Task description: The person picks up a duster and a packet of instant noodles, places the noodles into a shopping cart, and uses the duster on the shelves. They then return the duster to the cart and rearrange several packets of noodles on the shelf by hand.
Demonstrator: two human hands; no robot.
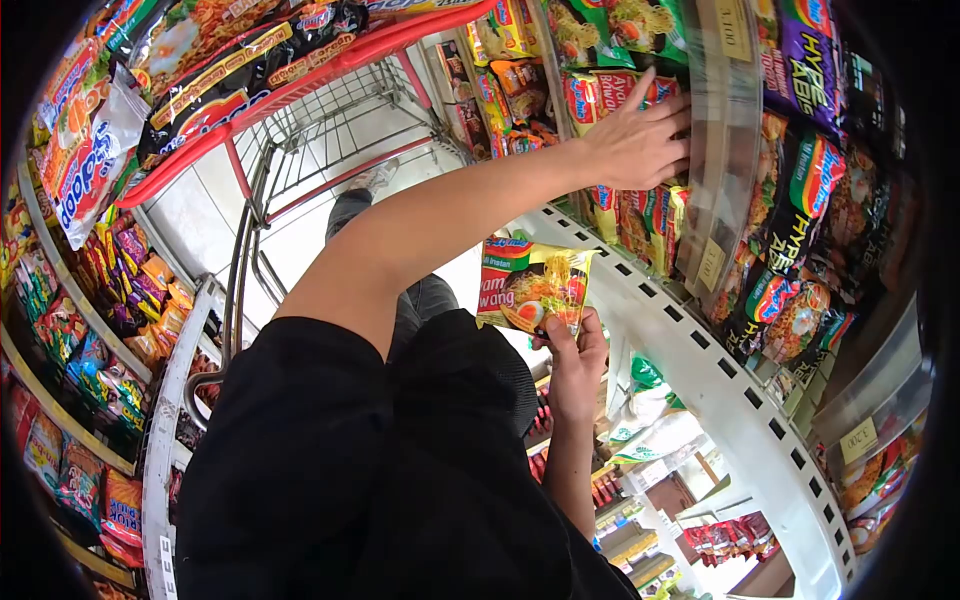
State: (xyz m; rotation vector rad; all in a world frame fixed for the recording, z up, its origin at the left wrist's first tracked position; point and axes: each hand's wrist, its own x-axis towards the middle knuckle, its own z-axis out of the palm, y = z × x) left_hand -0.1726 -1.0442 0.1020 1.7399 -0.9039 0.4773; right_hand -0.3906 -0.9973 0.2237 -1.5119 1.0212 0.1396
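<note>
My left arm crosses to the upper right. My left hand (640,140) lies over red and yellow noodle packs (635,225) on a shelf, its fingers spread. Part of the fingers is at the edge of a clear plastic shelf strip (725,150). Lower down, my right hand (575,370) is closed on the near corner of a yellow and red noodle pack (532,285), with the thumb on its printed front. That pack is below my left forearm and in front of the white shelf edge.
A red-handled shopping cart (340,115) stands at the upper left. Black noodle packs (800,210) hang or lie at the right. Shelves of colourful packets (100,380) run along the left. A perforated white shelf edge (730,385) curves through the lower right.
</note>
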